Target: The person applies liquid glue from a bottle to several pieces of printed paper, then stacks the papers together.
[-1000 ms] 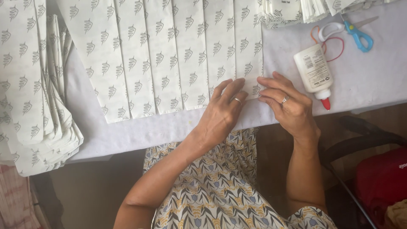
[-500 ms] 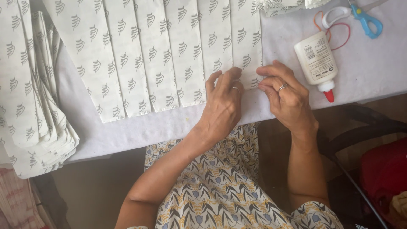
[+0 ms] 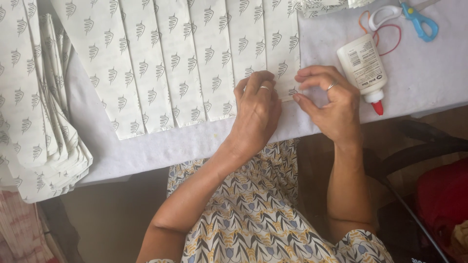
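Observation:
A fan of overlapping white paper sheets [image 3: 185, 63] printed with small grey leaf marks lies on the white table [image 3: 146, 151]. My left hand [image 3: 256, 114] presses flat on the lower end of the rightmost sheets. My right hand [image 3: 329, 100] pinches the bottom right corner of the last sheet [image 3: 282, 44] between thumb and fingers. Both hands wear a ring.
A white glue bottle with a red tip [image 3: 364, 68] lies just right of my right hand. Blue-handled scissors [image 3: 414, 19] and a red rubber band [image 3: 387, 31] sit at the far right. A stack of the same printed paper [image 3: 34, 126] hangs over the table's left edge. A red bag [image 3: 441, 204] is on the floor.
The view has shifted slightly so the table sits lower and left. My hands stay on the rightmost sheets; my right fingers have closed onto the sheet's bottom corner.

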